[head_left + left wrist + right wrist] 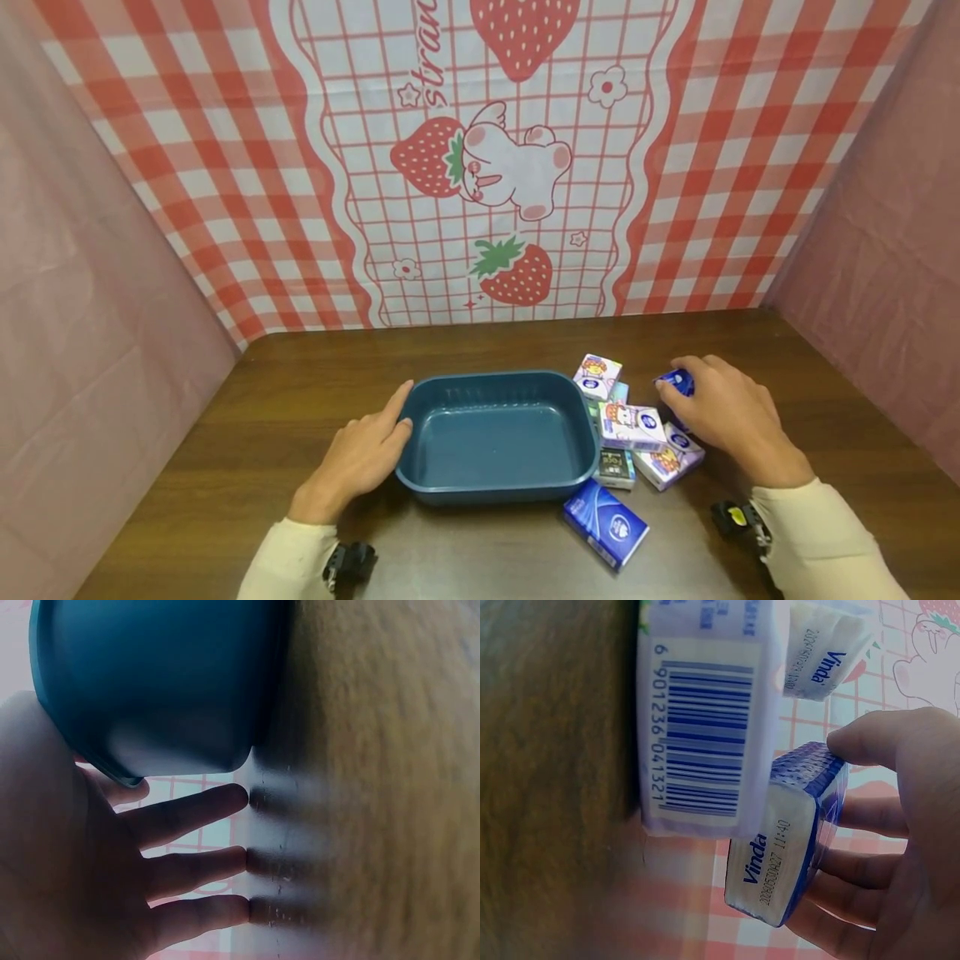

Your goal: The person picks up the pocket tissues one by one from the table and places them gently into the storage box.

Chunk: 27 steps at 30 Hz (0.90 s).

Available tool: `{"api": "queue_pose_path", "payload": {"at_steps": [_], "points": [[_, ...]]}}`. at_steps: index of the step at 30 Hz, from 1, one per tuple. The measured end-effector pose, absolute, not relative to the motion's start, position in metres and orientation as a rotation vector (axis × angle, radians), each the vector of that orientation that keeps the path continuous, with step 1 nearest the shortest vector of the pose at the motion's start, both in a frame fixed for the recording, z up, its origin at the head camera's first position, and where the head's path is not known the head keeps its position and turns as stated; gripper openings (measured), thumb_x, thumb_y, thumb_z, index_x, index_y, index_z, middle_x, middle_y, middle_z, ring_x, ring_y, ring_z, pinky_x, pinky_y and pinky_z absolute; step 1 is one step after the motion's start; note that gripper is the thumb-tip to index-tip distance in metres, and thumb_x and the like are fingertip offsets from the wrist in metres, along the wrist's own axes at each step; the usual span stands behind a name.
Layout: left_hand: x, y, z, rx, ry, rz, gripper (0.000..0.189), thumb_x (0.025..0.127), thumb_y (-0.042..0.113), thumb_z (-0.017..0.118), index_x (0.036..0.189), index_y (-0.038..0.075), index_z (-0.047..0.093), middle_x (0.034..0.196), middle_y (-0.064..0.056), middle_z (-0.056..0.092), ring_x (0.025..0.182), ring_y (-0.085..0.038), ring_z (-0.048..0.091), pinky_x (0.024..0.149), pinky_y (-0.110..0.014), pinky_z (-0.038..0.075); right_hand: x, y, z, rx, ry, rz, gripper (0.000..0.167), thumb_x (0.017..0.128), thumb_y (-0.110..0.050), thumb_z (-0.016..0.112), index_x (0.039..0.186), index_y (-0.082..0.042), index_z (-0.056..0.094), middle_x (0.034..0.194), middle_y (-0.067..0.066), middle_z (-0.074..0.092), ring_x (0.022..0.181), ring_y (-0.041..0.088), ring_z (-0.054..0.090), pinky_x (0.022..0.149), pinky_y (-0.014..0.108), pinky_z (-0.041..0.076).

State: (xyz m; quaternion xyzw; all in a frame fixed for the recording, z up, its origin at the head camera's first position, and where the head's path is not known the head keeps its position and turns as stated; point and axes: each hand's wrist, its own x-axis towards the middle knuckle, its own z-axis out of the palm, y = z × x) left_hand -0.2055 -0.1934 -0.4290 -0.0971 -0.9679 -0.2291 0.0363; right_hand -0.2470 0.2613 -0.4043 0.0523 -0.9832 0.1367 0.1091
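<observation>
A dark teal rectangular basin (498, 442) sits on the table. My left hand (360, 450) rests against its left side, thumb and forefinger at the rim. In the left wrist view the other fingers (199, 862) stretch out straight, tips at the tabletop. My right hand (723, 408) pinches a blue tissue pack (678, 382) beyond the pile; in the right wrist view the thumb is on one side of the pack (769, 862) and the fingers on the other. Nearest to it is a white-and-purple tissue pack (671, 456), whose barcode side (705, 735) faces the right wrist camera.
Beside the basin's right wall lie several tissue packs: a white-and-purple one (632, 427) on top, another (597, 375) farther back, and a dark one (617, 468) partly covered. A blue pack (606, 523) lies in front. A checked strawberry cloth (495, 167) hangs behind the table.
</observation>
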Motion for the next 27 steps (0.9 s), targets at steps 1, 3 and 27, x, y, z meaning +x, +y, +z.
{"api": "queue_pose_path", "payload": {"at_steps": [1, 3, 27], "points": [[-0.2058, -0.1934, -0.4290, -0.302, -2.970, -0.701, 0.057, 0.106, 0.032, 0.042, 0.160, 0.022, 0.029, 0.138, -0.013, 0.060, 0.115, -0.037, 0.063, 0.094, -0.058, 0.046, -0.2470, 0.2613, -0.4040, 0.154, -2.883, 0.397, 0.058, 0.094, -0.046, 0.064, 0.130, -0.002, 0.060, 0.124, 0.030, 0.058, 0.108, 0.050, 0.057, 0.079, 0.069, 0.046], [-0.2064, -0.1933, -0.4289, -0.305, -2.969, -0.698, 0.057, 0.106, 0.032, 0.042, 0.160, 0.022, 0.029, 0.139, -0.012, 0.060, 0.115, -0.037, 0.063, 0.093, -0.058, 0.046, -0.2469, 0.2617, -0.4030, 0.157, -2.872, 0.394, 0.058, 0.094, -0.047, 0.064, 0.130, -0.002, 0.060, 0.123, 0.030, 0.058, 0.107, 0.050, 0.057, 0.078, 0.069, 0.046], [-0.2074, -0.1927, -0.4294, -0.282, -2.986, -0.699, 0.057, 0.105, 0.033, 0.042, 0.160, 0.021, 0.029, 0.140, -0.012, 0.059, 0.115, -0.036, 0.063, 0.093, -0.058, 0.047, -0.2433, 0.2567, -0.3973, 0.164, -2.793, 0.477, 0.062, 0.095, -0.054, 0.058, 0.129, -0.002, 0.061, 0.121, 0.028, 0.062, 0.105, 0.048, 0.059, 0.077, 0.068, 0.048]]}}
